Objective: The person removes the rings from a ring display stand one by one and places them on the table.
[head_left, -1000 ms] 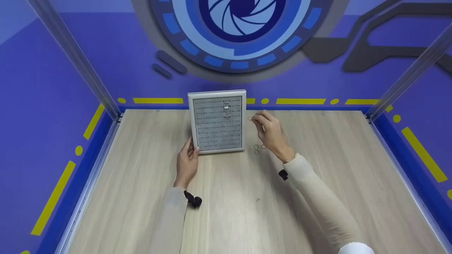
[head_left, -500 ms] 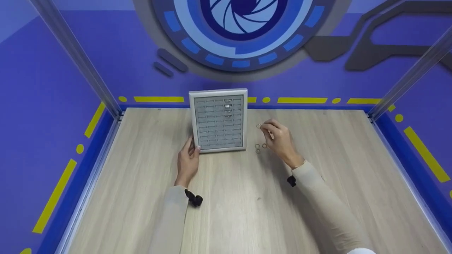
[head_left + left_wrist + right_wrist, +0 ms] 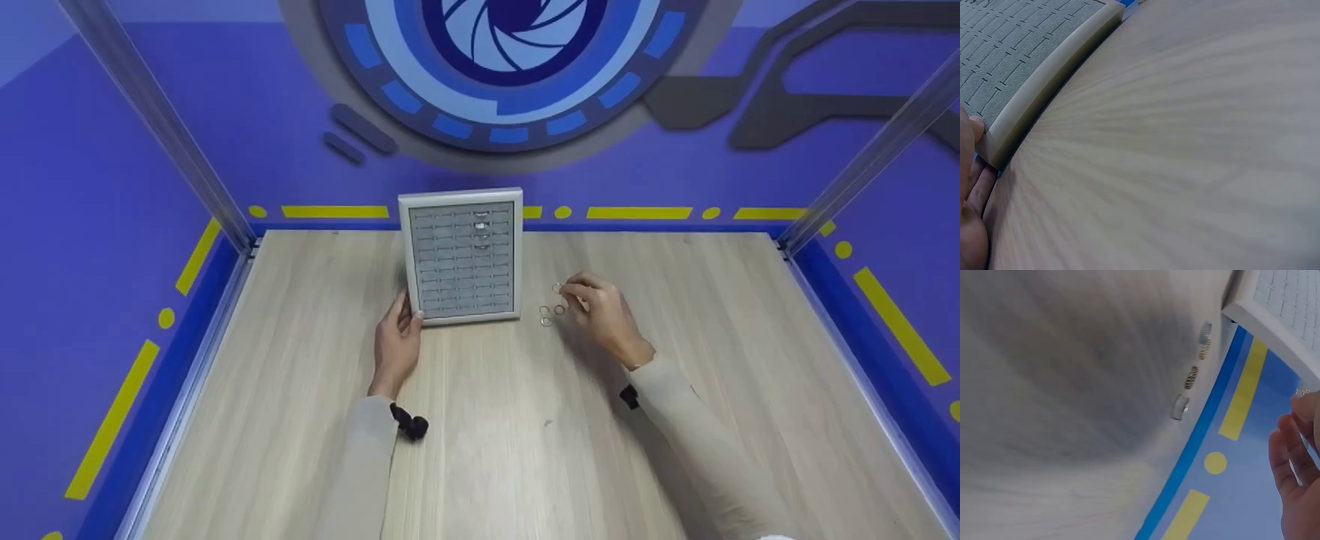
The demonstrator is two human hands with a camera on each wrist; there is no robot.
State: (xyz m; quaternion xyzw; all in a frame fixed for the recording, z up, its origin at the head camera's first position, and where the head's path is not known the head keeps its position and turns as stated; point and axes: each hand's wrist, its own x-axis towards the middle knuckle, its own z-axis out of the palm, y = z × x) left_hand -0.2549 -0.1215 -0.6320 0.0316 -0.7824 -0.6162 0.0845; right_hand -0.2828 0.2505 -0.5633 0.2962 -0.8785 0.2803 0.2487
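A grey slotted ring tray (image 3: 461,255) with a pale frame lies at the table's far middle. Several rings (image 3: 481,225) sit in its upper slots. My left hand (image 3: 397,339) rests against the tray's near left corner (image 3: 1002,143), thumb on the frame and fingers (image 3: 977,188) straight along its side. My right hand (image 3: 604,313) is to the right of the tray and pinches a small ring (image 3: 557,287) in its fingertips (image 3: 1304,408). Three loose rings (image 3: 549,313) lie on the wood just left of that hand, also seen in the right wrist view (image 3: 1191,377).
The wooden table (image 3: 480,450) is boxed in by purple walls with metal corner posts (image 3: 161,127). A blue and yellow strip (image 3: 637,215) runs along its far edge, right behind the tray. Black wrist straps (image 3: 411,424) sit on both beige sleeves.
My right hand has come down from beside the tray's upper right edge toward me, to just beside the loose rings, still pinching the ring. My left hand and the tray have stayed put.
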